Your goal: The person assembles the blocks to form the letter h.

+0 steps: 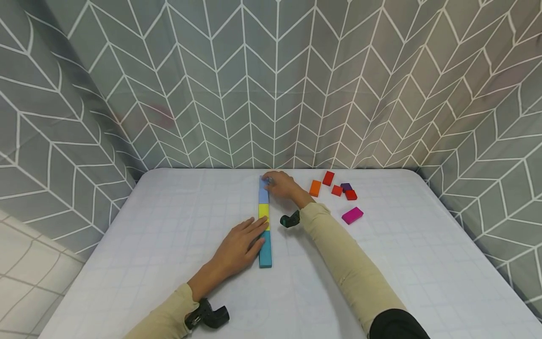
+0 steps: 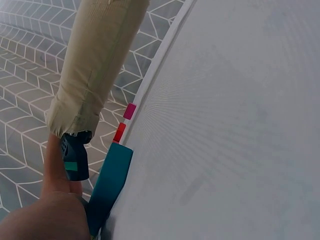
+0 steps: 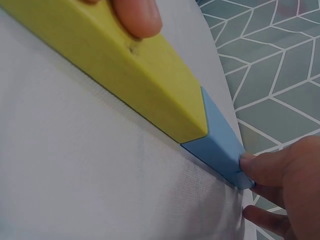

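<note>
A teal block [image 1: 265, 254], a yellow block [image 1: 264, 210] and a light blue block [image 1: 263, 197] lie end to end in a straight row on the white-covered table. My left hand [image 1: 237, 245] lies over the row from the left, its extended fingers resting on the yellow block and its thumb by the teal one. At the far end, my right hand [image 1: 281, 184] pinches the light blue block between thumb and fingers. The right wrist view shows the yellow block [image 3: 165, 85] meeting the light blue block [image 3: 222, 142], their faces nearly flush.
Right of the row lie an orange block [image 1: 315, 188], several red blocks [image 1: 328, 178], a purple block [image 1: 346, 187] partly covered by a red one, and a magenta block [image 1: 353, 215] nearer. A patterned grey curtain [image 1: 262, 94] hangs behind the table's far edge.
</note>
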`<control>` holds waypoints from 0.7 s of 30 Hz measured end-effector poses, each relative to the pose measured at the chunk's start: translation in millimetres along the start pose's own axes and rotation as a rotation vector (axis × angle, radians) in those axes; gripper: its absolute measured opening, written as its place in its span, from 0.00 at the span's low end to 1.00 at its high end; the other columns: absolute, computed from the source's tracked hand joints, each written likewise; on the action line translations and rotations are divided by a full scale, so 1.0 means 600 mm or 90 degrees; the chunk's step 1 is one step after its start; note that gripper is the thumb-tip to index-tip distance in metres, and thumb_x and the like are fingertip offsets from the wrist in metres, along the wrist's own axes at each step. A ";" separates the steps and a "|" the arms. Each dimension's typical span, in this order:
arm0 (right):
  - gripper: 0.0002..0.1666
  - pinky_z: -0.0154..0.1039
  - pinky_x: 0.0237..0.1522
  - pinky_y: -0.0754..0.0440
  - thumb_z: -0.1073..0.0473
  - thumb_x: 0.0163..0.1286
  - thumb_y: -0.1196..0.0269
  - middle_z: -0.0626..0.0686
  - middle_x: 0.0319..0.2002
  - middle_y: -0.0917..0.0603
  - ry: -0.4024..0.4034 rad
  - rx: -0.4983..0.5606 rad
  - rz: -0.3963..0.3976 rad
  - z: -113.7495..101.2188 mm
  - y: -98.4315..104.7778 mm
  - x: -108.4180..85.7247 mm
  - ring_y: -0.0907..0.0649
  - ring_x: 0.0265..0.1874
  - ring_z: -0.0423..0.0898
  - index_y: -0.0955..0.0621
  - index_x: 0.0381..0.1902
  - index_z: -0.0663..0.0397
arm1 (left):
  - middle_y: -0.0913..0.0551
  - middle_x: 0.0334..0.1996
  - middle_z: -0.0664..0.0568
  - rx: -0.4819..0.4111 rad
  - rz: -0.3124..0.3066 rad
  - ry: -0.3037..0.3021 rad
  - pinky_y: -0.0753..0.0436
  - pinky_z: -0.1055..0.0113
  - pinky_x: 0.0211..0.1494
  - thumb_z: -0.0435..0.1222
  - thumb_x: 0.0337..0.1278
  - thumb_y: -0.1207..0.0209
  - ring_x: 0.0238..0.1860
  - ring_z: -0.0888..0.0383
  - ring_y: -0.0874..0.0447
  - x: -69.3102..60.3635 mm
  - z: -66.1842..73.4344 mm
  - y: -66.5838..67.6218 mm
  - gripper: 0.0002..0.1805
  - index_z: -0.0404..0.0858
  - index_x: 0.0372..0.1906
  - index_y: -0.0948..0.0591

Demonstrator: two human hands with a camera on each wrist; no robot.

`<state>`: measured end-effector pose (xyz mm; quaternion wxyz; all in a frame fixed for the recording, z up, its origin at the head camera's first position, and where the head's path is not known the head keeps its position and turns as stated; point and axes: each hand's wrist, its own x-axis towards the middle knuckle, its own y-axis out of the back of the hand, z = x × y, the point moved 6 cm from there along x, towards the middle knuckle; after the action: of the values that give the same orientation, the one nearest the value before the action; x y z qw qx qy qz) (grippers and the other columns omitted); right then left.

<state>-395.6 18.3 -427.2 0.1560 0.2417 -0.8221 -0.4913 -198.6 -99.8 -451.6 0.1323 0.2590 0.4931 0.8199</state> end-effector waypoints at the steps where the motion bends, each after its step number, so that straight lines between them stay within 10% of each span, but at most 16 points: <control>1: 0.22 0.59 0.71 0.34 0.58 0.78 0.39 0.57 0.70 0.23 0.001 -0.002 0.001 0.000 -0.001 0.000 0.27 0.70 0.59 0.21 0.67 0.56 | 0.31 0.76 0.52 -0.001 0.000 0.000 0.35 0.45 0.75 0.44 0.80 0.46 0.76 0.42 0.37 0.000 0.000 0.000 0.27 0.38 0.75 0.27; 21: 0.24 0.64 0.72 0.37 0.58 0.78 0.41 0.61 0.75 0.31 0.033 0.011 0.004 0.002 0.006 -0.020 0.32 0.72 0.62 0.22 0.69 0.57 | 0.31 0.76 0.53 0.002 -0.004 0.007 0.36 0.45 0.76 0.44 0.80 0.46 0.76 0.43 0.37 0.000 -0.003 -0.004 0.27 0.39 0.76 0.27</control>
<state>-387.2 27.2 -425.1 0.1768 0.2530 -0.8227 -0.4773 -199.4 -100.0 -454.3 0.1315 0.2530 0.4960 0.8202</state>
